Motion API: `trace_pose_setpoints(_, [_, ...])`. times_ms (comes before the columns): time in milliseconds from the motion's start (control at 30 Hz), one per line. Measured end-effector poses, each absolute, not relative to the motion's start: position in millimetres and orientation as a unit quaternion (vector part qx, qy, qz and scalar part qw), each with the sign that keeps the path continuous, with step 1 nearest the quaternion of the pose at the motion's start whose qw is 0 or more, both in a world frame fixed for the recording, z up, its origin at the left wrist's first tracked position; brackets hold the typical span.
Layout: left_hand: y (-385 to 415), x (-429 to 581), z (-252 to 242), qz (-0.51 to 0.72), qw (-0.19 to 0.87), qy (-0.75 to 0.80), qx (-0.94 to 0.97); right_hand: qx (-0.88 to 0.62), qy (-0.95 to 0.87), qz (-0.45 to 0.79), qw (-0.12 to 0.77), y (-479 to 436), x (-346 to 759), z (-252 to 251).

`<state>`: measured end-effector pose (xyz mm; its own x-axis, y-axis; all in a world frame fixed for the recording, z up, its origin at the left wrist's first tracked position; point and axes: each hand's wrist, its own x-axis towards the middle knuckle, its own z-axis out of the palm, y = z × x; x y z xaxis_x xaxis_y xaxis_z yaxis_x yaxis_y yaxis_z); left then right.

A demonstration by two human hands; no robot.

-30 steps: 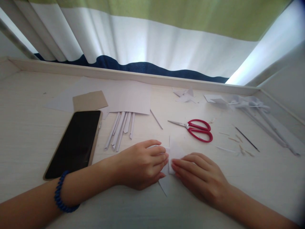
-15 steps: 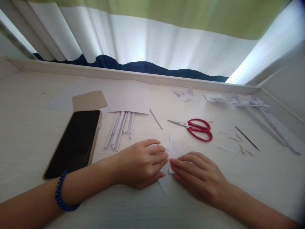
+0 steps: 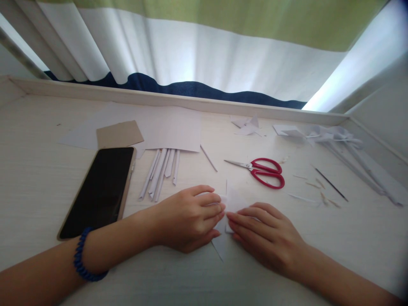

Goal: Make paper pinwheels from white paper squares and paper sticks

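A small folded white paper [image 3: 235, 199] lies on the pale wooden table [image 3: 38, 170] right in front of me. My left hand [image 3: 188, 219] is curled over its left side, fingertips and thumb closed on the edge. My right hand [image 3: 267, 236] lies flat on its right side, fingers stretched out and pressing down. The fingertips of the two hands almost meet over the paper. A pointed corner of the paper sticks out below them. A blue coil band [image 3: 81, 259] is round my left wrist.
Red-handled scissors [image 3: 263, 172] lie just behind my right hand. A black phone [image 3: 100, 189] lies at the left, with rolled paper strips [image 3: 161, 170], a white sheet [image 3: 165, 127] and a brown card [image 3: 119, 134] nearby. Paper scraps [image 3: 247, 125], folded paper pieces [image 3: 334, 136] and a thin dark stick [image 3: 330, 183] lie at the right.
My right hand has slid slightly left and up on the paper, toward my left fingertips. My left hand has hardly moved.
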<state>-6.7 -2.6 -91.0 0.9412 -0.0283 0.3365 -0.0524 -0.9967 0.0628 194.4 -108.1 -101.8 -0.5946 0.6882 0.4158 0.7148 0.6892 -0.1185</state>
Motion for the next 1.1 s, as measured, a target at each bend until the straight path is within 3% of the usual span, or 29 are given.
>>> trace_pose_setpoints(633, [-2, -7, -89, 0.162, 0.047, -0.018, 0.985, -0.4, -0.891, -0.026, 0.213, -106, 191, -97])
trace_pose_setpoints(1100, [-1, -8, -90, 0.171, 0.033, -0.032, 0.984, -0.415, -0.895, 0.091, 0.139, -94, 199, -69])
